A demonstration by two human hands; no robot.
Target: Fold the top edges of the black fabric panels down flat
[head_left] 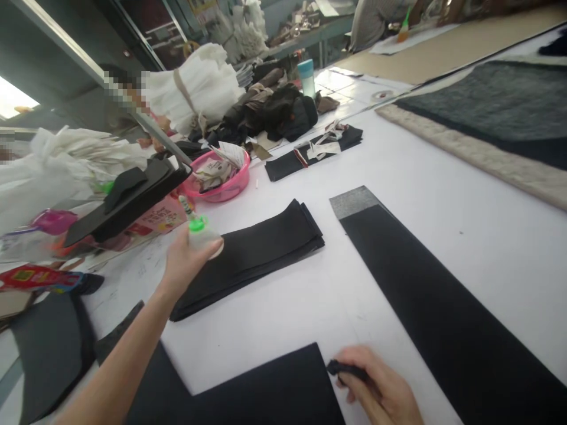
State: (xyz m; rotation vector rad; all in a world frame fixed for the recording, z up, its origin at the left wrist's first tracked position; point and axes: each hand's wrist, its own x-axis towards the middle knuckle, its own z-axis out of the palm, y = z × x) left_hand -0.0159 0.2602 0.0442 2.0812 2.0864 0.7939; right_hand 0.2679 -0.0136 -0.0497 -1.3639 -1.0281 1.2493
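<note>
My left hand [188, 257] is wrapped round a small white bottle [202, 239] with a green cap, over the left part of a stack of black fabric pieces [261, 248]. My right hand [376, 383] is closed on a small black item [348, 370], too unclear to name, at the corner of a black fabric piece [274, 389] near the bottom edge. To its right lies a long black strip [434, 295] with a grey end.
A pink basket [228, 189] with papers stands at the upper left. Beyond it are white bundles [195, 88], dark cloth and a blue-topped cup [306, 78]. Grey fabric [496, 106] lies at the right on the white table [443, 224]. Another person's sleeve [376, 23] shows at the back.
</note>
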